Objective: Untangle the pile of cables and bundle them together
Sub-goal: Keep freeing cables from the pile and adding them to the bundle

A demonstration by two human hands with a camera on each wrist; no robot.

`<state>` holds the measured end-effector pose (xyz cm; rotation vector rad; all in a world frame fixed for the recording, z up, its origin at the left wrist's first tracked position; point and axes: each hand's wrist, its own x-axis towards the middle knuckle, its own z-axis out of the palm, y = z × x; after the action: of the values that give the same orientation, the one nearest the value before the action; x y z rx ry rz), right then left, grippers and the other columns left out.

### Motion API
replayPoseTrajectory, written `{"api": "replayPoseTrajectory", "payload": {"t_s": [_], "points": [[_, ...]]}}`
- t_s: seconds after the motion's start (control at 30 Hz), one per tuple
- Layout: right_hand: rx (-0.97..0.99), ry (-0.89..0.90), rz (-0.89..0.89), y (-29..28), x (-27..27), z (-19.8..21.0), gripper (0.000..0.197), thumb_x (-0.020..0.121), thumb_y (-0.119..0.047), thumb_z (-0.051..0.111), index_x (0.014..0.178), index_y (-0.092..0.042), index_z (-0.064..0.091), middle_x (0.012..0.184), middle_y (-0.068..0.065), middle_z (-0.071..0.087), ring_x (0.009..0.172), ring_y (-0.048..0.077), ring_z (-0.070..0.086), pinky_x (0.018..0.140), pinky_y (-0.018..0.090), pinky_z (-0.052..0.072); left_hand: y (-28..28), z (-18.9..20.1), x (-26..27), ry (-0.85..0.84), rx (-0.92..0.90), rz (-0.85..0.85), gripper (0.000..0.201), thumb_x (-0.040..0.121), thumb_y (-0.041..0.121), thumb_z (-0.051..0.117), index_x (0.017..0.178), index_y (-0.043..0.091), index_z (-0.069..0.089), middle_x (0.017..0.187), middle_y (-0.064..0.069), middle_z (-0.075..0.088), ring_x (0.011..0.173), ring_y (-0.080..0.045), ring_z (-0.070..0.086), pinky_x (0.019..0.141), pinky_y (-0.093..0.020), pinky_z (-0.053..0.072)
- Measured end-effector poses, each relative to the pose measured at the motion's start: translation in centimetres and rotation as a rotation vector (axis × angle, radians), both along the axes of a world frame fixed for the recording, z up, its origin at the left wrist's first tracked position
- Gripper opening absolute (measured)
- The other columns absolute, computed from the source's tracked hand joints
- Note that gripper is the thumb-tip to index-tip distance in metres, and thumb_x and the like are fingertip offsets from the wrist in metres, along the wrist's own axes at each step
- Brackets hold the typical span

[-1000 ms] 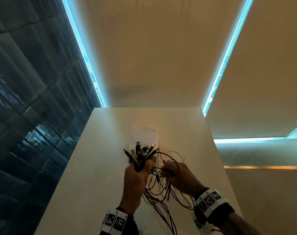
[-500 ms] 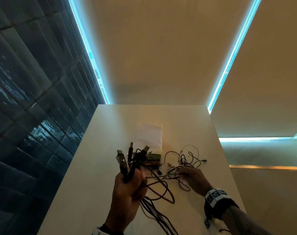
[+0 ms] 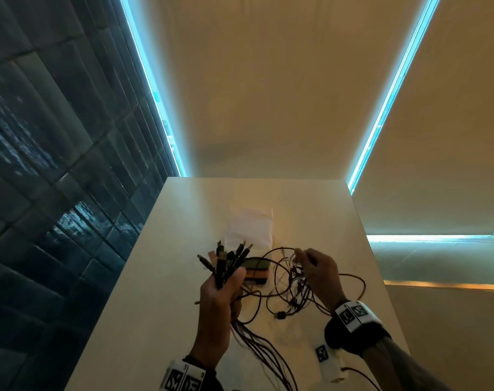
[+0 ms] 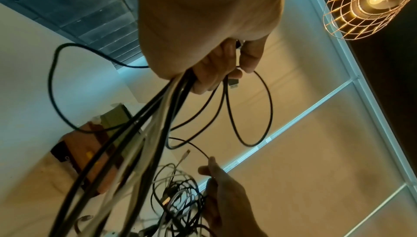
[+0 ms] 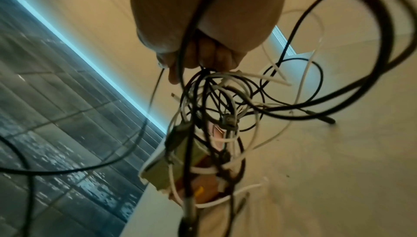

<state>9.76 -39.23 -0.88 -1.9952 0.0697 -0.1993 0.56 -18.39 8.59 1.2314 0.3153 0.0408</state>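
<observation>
My left hand [image 3: 221, 289] [image 4: 216, 58] grips a bunch of cable ends [image 3: 226, 261] upright, with several plugs fanning out above the fist. Their black and white cords [image 4: 126, 151] trail down from the fist toward the table's near edge. My right hand [image 3: 314, 268] [image 5: 198, 58] pinches strands of a tangled knot of black and white cables [image 3: 293, 280] [image 5: 216, 116], lifted a little above the white table [image 3: 155, 277]. A wide black loop [image 3: 350, 292] swings out to the right of that hand.
A small orange and green box [image 3: 257, 270] [image 4: 90, 144] lies on the table between my hands, under the cables. A pale bag or paper [image 3: 250, 228] lies behind it. Dark tiled wall runs along the left; the table's right edge drops off. A wire lamp [image 4: 370, 3] hangs overhead.
My right hand has lifted the tangle off the table and up toward the far side. The left hand has kept its grip on the plug ends and sits a little higher.
</observation>
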Motion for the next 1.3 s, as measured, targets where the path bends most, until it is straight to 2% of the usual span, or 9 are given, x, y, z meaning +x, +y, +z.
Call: {"api": "replayPoseTrajectory", "payload": {"t_s": [0.1, 0.2, 0.3, 0.37, 0.5, 0.57, 0.7, 0.9, 1.3], "points": [[0.075, -0.004, 0.045, 0.7, -0.2, 2.1, 0.029, 0.097, -0.027, 0.056, 0.073, -0.017, 0.067, 0.062, -0.008, 0.066, 0.054, 0.007, 0.058, 0.052, 0.023, 0.044, -1.1, 0.2, 0.8, 0.060, 0.142, 0.020, 0.016, 0.083, 0.028, 0.068, 0.073, 0.018, 0.059, 0.047, -0.006, 0.030, 0.038, -0.031, 0.027, 0.039, -0.026, 0.030], [0.133, 0.012, 0.290, 1.6, -1.8, 3.6, 0.024, 0.099, -0.018, 0.052, 0.081, -0.011, 0.066, 0.065, 0.005, 0.061, 0.057, 0.010, 0.054, 0.055, 0.025, 0.045, -2.3, 0.4, 1.6, 0.112, 0.251, 0.044, 0.022, 0.088, 0.028, 0.066, 0.087, 0.006, 0.069, 0.060, -0.019, 0.051, 0.067, -0.050, 0.038, 0.053, -0.052, 0.042], [0.014, -0.045, 0.463, 2.3, -3.6, 3.9, 0.017, 0.096, -0.007, 0.053, 0.087, -0.010, 0.066, 0.072, -0.008, 0.061, 0.064, 0.002, 0.056, 0.060, 0.017, 0.046, -2.9, -0.2, 2.2, 0.174, 0.324, 0.042, 0.027, 0.092, 0.029, 0.062, 0.099, 0.005, 0.071, 0.095, -0.034, 0.059, 0.082, -0.056, 0.052, 0.065, -0.060, 0.048], [-0.036, -0.099, 0.540, 2.6, -4.1, 3.9, 0.020, 0.093, 0.000, 0.054, 0.087, -0.016, 0.065, 0.075, -0.013, 0.060, 0.068, 0.002, 0.057, 0.062, 0.018, 0.046, -3.0, -0.8, 2.5, 0.185, 0.343, 0.006, 0.030, 0.093, 0.032, 0.060, 0.105, 0.005, 0.068, 0.108, -0.038, 0.054, 0.063, -0.044, 0.058, 0.054, -0.048, 0.047], [-0.079, -0.143, 0.627, 2.8, -4.7, 3.4, 0.017, 0.091, 0.000, 0.055, 0.094, -0.013, 0.066, 0.085, -0.003, 0.065, 0.076, 0.011, 0.061, 0.066, 0.034, 0.053, -3.3, -1.2, 2.6, 0.170, 0.356, -0.050, 0.030, 0.094, 0.029, 0.060, 0.109, 0.004, 0.066, 0.097, -0.037, 0.058, 0.087, -0.054, 0.053, 0.067, -0.060, 0.046], [-0.102, -0.172, 0.614, 2.8, -4.9, 3.2, 0.017, 0.091, -0.003, 0.059, 0.101, -0.012, 0.068, 0.089, -0.004, 0.067, 0.079, 0.005, 0.062, 0.068, 0.025, 0.054, -3.2, -1.2, 2.3, 0.130, 0.300, -0.041, 0.026, 0.094, 0.026, 0.058, 0.100, 0.002, 0.065, 0.062, -0.018, 0.054, 0.057, -0.046, 0.047, 0.051, -0.052, 0.042], [-0.155, -0.122, 0.530, 1.9, -3.9, 2.0, 0.011, 0.091, -0.010, 0.063, 0.100, -0.015, 0.067, 0.087, -0.019, 0.063, 0.078, -0.006, 0.061, 0.069, 0.007, 0.045, -2.5, -0.8, 1.3, 0.076, 0.184, -0.038, 0.020, 0.093, 0.025, 0.057, 0.087, 0.007, 0.063, 0.051, 0.006, 0.039, 0.039, -0.009, 0.030, 0.040, -0.024, 0.027], [-0.383, -0.042, 0.444, -1.2, -2.1, -2.6, 0.005, 0.090, -0.017, 0.064, 0.088, -0.022, 0.065, 0.082, -0.010, 0.065, 0.072, 0.001, 0.058, 0.066, 0.017, 0.046, -1.0, 1.5, -0.5, -0.033, -0.045, -0.104, 0.025, 0.083, 0.028, 0.061, 0.079, 0.004, 0.061, 0.049, 0.006, 0.038, 0.040, -0.009, 0.021, 0.038, -0.021, 0.018], [-0.338, 0.145, 0.373, -2.5, 0.7, -5.5, 0.006, 0.087, -0.010, 0.066, 0.087, -0.013, 0.071, 0.082, -0.003, 0.069, 0.076, 0.011, 0.063, 0.069, 0.019, 0.046, 1.1, 0.8, -2.4, -0.083, -0.456, -0.116, 0.050, 0.048, 0.042, 0.095, 0.067, 0.009, 0.063, 0.049, 0.003, 0.039, 0.037, -0.004, 0.028, 0.030, -0.017, 0.028]]}}
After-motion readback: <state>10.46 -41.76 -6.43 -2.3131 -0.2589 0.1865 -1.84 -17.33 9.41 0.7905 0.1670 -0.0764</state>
